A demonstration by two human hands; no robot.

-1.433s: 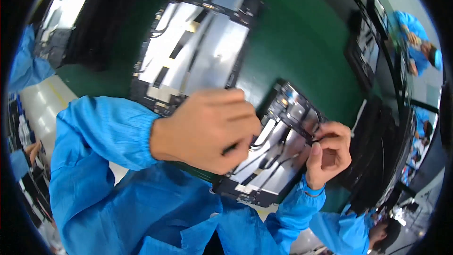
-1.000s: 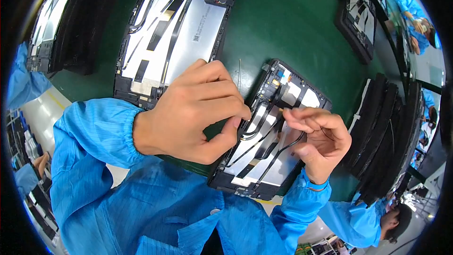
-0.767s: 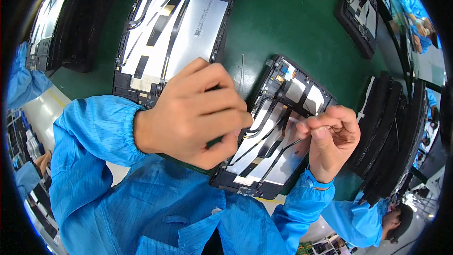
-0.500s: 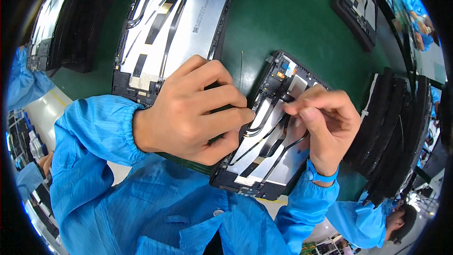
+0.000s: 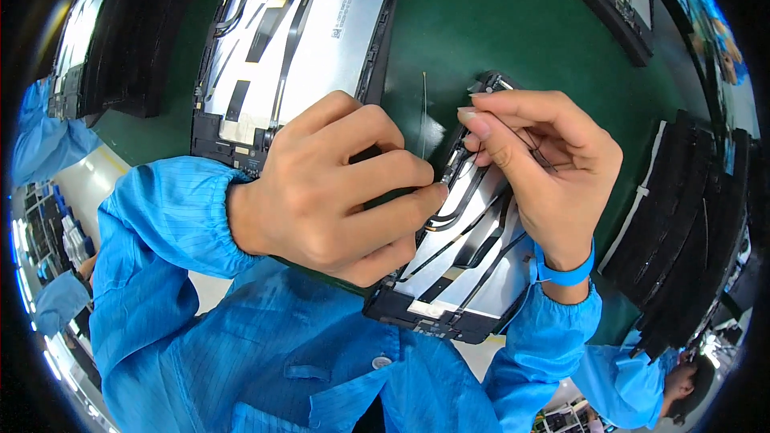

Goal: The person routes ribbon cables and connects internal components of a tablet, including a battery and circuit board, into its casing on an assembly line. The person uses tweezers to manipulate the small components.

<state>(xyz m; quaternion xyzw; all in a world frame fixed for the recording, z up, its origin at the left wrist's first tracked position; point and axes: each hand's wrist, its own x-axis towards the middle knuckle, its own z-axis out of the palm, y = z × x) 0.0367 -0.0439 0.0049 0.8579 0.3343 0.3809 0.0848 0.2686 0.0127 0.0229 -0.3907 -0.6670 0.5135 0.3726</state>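
Observation:
An opened tablet (image 5: 489,277), with its silvery inside, black flat cables and black frame showing, lies tilted in front of me. My left hand (image 5: 337,192) is closed, thumb and forefinger pinched at the tablet's left edge; whatever they grip is hidden. Over the tablet's far end is my right hand (image 5: 553,160), its thumb and forefinger tips together. A thin dark strand (image 5: 541,156) shows by its curled fingers, and I cannot tell if it is held. One thin pale wire (image 5: 424,108) stretches beyond my left fingertips; whether it reaches them is unclear.
A second opened tablet (image 5: 337,40) lies at the far left on the green table (image 5: 473,8). Another opened device (image 5: 613,4) sits at the far right. Black stacked trays or pads (image 5: 682,224) stand at right, more dark ones (image 5: 120,40) at left. Co-workers in blue sit around.
My right hand has moved away from me, from the tablet's middle to its far end, fingertips pinched. My left hand stays at the left edge, while the tablet sits slightly further right.

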